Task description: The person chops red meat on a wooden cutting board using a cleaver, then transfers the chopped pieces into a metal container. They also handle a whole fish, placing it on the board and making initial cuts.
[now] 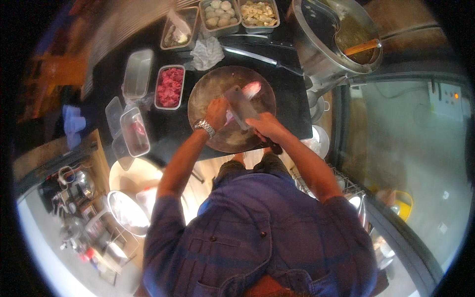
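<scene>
A round wooden chopping block (207, 85) lies before me on the dark table. My right hand (270, 128) grips a cleaver (240, 105) by its dark handle, and the broad blade slants across the block. Just left of the blade, my left hand (216, 113), with a metal watch at the wrist, presses on a piece of raw meat (230, 117) that is mostly hidden by the fingers and blade. A pale and red piece of meat (252, 89) rests beyond the blade. At the block's left stands a metal tray of minced red meat (170, 87).
A long knife (252, 55) and a crumpled white cloth (207, 54) lie beyond the block. Metal containers of round pale balls (220, 14) and chopped pale pieces (259, 14) stand behind. A large steel pot (319, 55) is at the back right. A tray with a meat scrap (138, 128) sits left.
</scene>
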A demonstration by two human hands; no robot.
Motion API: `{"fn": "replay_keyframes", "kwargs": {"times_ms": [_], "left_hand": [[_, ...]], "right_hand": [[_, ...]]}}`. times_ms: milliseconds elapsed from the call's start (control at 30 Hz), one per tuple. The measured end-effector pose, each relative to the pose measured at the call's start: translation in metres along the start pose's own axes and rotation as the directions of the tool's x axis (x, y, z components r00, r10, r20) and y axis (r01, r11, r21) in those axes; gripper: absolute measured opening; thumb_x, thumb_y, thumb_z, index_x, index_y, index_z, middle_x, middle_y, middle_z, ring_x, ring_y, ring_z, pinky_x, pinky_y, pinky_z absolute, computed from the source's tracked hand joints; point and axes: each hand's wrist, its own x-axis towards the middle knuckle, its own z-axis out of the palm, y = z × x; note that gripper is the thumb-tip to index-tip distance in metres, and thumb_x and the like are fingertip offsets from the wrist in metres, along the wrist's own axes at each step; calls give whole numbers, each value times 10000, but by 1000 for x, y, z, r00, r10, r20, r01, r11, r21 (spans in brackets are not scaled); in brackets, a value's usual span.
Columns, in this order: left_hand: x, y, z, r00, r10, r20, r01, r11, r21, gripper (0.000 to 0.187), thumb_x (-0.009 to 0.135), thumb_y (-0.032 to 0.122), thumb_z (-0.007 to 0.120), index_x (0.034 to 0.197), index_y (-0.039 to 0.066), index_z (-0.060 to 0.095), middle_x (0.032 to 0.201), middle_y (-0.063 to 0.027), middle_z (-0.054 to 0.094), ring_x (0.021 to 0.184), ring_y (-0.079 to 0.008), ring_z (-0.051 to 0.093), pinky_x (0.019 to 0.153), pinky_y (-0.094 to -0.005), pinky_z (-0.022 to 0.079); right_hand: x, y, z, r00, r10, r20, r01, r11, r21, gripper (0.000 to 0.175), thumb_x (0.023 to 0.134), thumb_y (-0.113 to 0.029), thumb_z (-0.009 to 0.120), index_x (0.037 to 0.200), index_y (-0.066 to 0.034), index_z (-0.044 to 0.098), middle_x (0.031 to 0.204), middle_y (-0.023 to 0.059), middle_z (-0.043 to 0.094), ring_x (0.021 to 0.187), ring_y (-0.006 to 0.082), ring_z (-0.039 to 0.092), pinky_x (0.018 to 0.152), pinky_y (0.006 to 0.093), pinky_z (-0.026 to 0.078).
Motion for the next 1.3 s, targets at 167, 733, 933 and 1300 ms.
{"fn": "replay_keyframes", "kwargs": {"times_ms": [167,733,933,1300], "left_hand": [[-2,-10,-4,998,-50,-32,49,998,-36,183,786,42,616,945,49,525,880,-173,593,844,-390,564,759,-482,432],[3,9,-16,996,-93,-7,91,988,-127,159,823,44,633,938,38,525,866,-188,589,827,-415,579,737,-500,453],[-6,-14,-11,974,-186,129,206,966,-159,132,847,50,629,923,26,525,826,-218,612,796,-430,605,708,-510,465],[-19,10,-34,962,-270,37,269,916,-297,89,924,105,593,945,39,536,847,-223,631,784,-420,609,702,-497,471]], "right_hand": [[-4,-13,21,997,-73,-4,73,997,0,384,941,-319,649,788,32,617,593,76,560,414,149,499,391,325,384],[-19,8,6,999,-23,43,27,993,-113,413,922,-346,644,744,26,614,583,80,571,430,168,517,426,349,416],[9,0,31,997,-38,66,43,997,-64,394,909,-336,661,770,31,620,564,70,549,423,160,505,398,337,388],[25,-9,35,991,-24,131,46,985,-166,419,886,-398,654,839,15,699,618,103,620,512,214,583,523,386,471]]}}
